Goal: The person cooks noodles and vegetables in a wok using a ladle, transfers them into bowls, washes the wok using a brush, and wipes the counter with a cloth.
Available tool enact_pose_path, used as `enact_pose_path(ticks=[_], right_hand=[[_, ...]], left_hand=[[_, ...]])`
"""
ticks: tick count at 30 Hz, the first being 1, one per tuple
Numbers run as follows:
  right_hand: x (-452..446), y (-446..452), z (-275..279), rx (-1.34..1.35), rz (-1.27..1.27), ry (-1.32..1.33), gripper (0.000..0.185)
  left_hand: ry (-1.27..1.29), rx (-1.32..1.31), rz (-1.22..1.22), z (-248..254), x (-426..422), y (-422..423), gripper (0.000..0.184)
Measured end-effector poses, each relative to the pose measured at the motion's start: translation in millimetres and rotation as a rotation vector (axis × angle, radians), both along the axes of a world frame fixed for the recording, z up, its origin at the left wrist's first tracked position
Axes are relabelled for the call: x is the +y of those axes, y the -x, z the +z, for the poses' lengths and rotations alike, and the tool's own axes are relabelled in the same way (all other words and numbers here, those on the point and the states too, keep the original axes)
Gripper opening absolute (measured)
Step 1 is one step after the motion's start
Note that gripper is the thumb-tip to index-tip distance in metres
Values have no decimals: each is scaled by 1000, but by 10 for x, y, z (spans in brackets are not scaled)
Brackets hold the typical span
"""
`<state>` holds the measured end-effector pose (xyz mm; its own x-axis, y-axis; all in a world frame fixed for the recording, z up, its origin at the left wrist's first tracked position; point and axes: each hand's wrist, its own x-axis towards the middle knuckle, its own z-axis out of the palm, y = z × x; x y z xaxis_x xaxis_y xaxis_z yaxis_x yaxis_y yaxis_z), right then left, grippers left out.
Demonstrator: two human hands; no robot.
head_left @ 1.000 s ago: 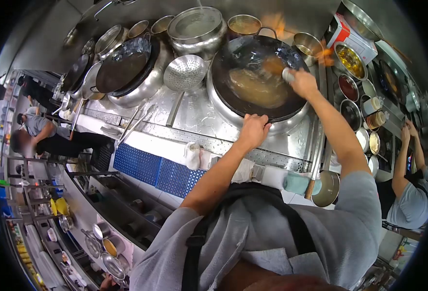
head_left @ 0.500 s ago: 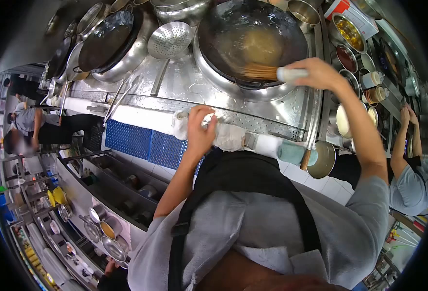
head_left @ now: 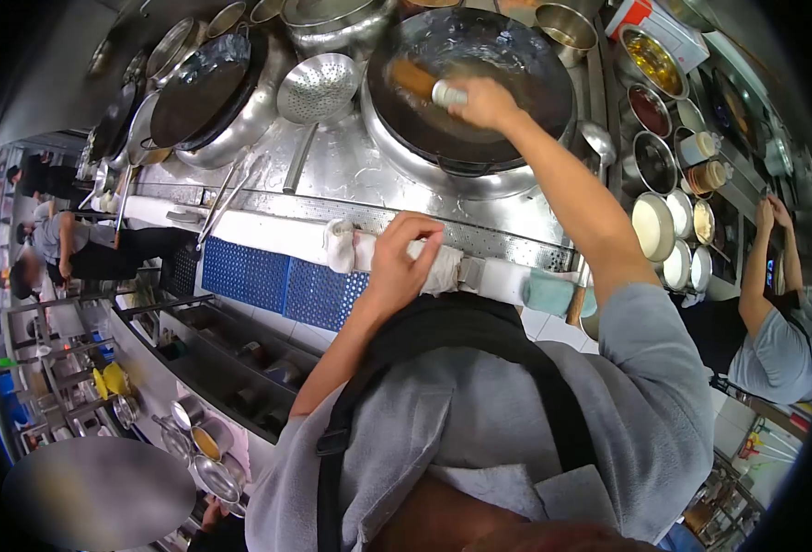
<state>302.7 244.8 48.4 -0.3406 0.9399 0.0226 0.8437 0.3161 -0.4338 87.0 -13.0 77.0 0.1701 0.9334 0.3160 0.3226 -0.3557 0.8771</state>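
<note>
My right hand (head_left: 485,103) grips the white-wrapped handle of a bamboo wok brush (head_left: 412,79). Its brown bristles point left, inside a large black wok (head_left: 516,64) with murky liquid in the bottom. Beside the front rail, my left hand (head_left: 404,267) hovers over or rests on a white cloth (head_left: 445,270); contact is unclear. Its fingers are loosely bent, and the thumb stands apart with the cloth showing in the gap. A perforated strainer (head_left: 319,89) lies left of the wok, its handle toward me.
A ladle (head_left: 597,143) lies right of the wok. Bowls of sauces, including a cream-coloured one (head_left: 651,226), line the right side. A second wok (head_left: 199,92) sits far left, near metal tongs (head_left: 227,198). Another person's forearms (head_left: 763,248) are at right; people stand at far left.
My right hand has carried the brush from the wok's near right rim leftward and farther into it. My left hand has shifted slightly right, and the view has moved a little.
</note>
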Motion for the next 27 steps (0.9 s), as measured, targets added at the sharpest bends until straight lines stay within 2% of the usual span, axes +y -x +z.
enact_pose_path(ticks=[3,6,8,10,12,13,15,16,17,18,19,20,21,22,23,27], right_hand=[[-567,-300,193,61,163,55,51],[-1038,-876,744,-83,206,138,53],[-1210,-1194,1159,-301,115,141,52],[-1069,-1578,1056,-484,-31,28,49],[-665,-1755,836,-492,-204,-94,38],[-420,-1743,722,-467,-198,-189,27],[205,-1358,527,-365,-225,-101,29],[666,-1200,160,-362,-79,-186,28],[740,-855,43,-162,-144,-171,21],[758,-550,-15,-359,-37,-268,17],[726,-306,-155,-215,-158,-292,15],[683,-148,-145,-140,-229,-195,18],[409,-156,182,-125,-204,-45,22],[523,-123,3,-154,-183,-33,28],[474,-120,90,-145,-170,7,29],[-63,-141,394,311,-353,-126,29]], left_hand=[[-10,-38,-104,15,205,-229,10],[-43,11,-92,-33,414,-384,11],[-158,88,-33,-72,591,-498,12],[-185,250,14,-154,769,-600,15],[-203,452,47,-253,919,-714,16],[-190,595,-14,-368,1015,-766,18],[-117,765,-56,-633,1156,-807,21],[-91,844,-105,-699,1200,-914,23],[-137,1024,-234,-645,1243,-946,27],[-107,1068,-209,-820,1292,-979,26],[-103,1168,-296,-629,1298,-1009,28],[-15,1155,-215,-662,1319,-1058,31],[76,1081,-81,-524,1254,-1144,32],[24,1027,-39,-588,1263,-1142,32],[-17,1026,-24,-546,1236,-1157,33],[-61,1008,114,-590,1103,-1128,36]])
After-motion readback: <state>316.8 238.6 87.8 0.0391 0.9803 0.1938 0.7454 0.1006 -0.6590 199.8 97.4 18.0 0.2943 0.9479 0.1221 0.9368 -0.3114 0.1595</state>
